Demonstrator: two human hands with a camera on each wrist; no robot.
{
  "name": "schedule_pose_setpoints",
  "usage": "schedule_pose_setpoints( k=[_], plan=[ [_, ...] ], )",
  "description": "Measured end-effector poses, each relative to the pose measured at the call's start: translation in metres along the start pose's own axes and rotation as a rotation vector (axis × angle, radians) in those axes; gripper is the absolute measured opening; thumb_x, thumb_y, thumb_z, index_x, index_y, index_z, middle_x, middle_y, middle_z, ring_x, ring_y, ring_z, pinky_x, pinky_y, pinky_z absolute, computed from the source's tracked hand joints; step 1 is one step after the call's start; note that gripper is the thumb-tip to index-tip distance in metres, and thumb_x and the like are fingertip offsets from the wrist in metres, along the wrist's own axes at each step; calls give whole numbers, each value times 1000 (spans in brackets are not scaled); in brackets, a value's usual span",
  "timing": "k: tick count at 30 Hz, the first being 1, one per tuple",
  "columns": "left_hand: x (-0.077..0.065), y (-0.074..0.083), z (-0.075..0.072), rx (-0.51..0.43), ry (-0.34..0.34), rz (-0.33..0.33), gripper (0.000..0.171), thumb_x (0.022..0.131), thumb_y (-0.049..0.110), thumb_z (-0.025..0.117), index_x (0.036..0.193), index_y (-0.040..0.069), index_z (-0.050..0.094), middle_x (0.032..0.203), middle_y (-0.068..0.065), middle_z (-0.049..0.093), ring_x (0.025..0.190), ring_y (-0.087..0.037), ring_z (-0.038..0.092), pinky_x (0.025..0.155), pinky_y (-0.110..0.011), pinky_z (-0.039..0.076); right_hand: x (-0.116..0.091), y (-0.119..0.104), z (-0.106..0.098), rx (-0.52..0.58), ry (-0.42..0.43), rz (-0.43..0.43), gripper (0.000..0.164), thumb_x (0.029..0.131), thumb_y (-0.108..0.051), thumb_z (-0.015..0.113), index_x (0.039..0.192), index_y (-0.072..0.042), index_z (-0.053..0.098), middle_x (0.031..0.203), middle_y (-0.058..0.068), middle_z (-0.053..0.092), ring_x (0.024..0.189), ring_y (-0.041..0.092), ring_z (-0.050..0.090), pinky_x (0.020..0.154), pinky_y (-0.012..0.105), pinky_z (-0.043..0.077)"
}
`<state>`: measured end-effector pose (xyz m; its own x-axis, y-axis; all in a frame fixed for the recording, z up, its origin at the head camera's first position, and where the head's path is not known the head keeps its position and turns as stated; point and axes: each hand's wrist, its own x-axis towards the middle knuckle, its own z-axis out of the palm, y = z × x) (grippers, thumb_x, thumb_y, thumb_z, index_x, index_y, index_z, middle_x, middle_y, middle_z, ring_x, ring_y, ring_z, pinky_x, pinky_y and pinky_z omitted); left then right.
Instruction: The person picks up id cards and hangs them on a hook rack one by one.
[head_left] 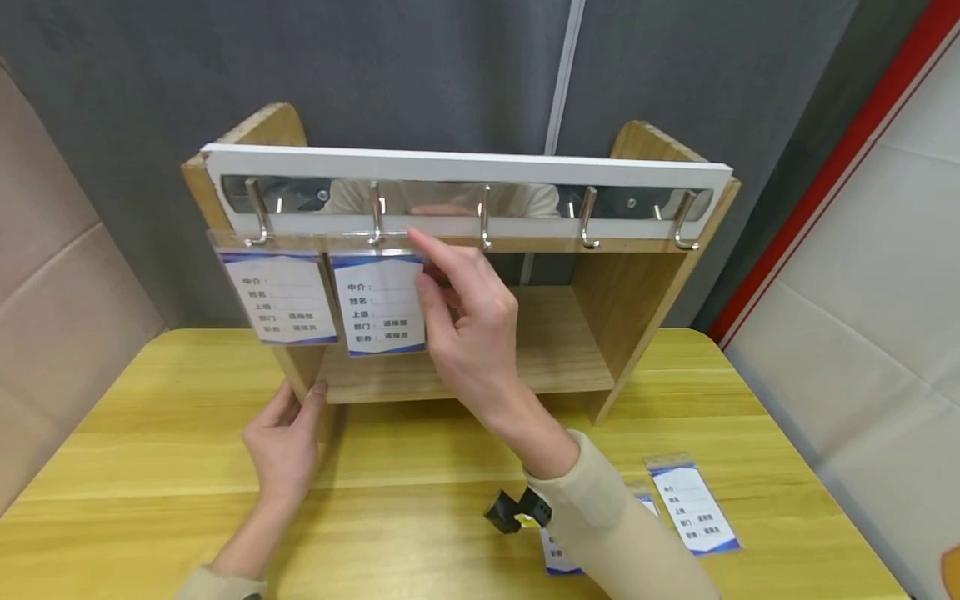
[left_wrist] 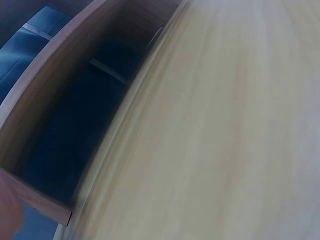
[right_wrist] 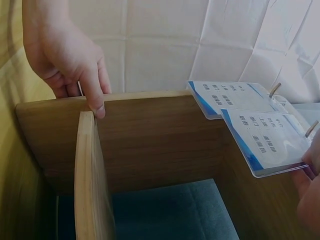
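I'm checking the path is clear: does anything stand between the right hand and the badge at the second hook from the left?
Nothing visible does: the right hand directly touches the badge, at its right edge in the head view.

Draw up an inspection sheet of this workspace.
Surface: yellow wood-grain table.
Job's things: wooden rack with hooks; first card and second card at its left end; loose card on the table, card parts around the right sleeve.
Clutter: nothing seen.
Hands: left hand grips the rack's lower left side; right hand holds the second card's right edge.
Cables: nothing seen.
Surroundings: grey backdrop behind, pale walls both sides, red strip right.
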<state>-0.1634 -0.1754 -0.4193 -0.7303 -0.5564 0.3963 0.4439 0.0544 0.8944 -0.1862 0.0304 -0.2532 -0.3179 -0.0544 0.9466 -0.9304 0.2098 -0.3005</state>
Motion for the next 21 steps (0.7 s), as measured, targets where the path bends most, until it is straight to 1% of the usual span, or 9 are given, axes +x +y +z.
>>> schedule_pose_setpoints(
  k=[5, 13, 21],
  plan=[
    [0, -1, 1, -9, 6, 8, 35, 92, -9, 67, 126, -2, 68, 124, -21, 64, 103, -2, 70, 88, -25, 59, 0, 1, -2, -10, 13, -21, 27, 97, 10, 60, 122, 6, 67, 102, 17, 67, 91, 23, 63, 72, 25, 63],
    [0, 0, 0, -12, 9, -28, 35, 93, -6, 69, 127, 0, 68, 125, -21, 63, 103, -2, 70, 89, -24, 59, -2, 3, -2, -8, 18, -18, 27, 96, 10, 61, 122, 6, 66, 103, 17, 66, 94, 24, 63, 79, 26, 63],
    [0, 1, 0, -11, 7, -32, 35, 93, -6, 70, 126, 1, 69, 125, -22, 63, 104, -3, 70, 90, -24, 58, -5, 5, -5, -7, 16, -23, 26, 96, 11, 62, 121, 8, 65, 107, 20, 63, 95, 27, 61, 79, 25, 63]
  ],
)
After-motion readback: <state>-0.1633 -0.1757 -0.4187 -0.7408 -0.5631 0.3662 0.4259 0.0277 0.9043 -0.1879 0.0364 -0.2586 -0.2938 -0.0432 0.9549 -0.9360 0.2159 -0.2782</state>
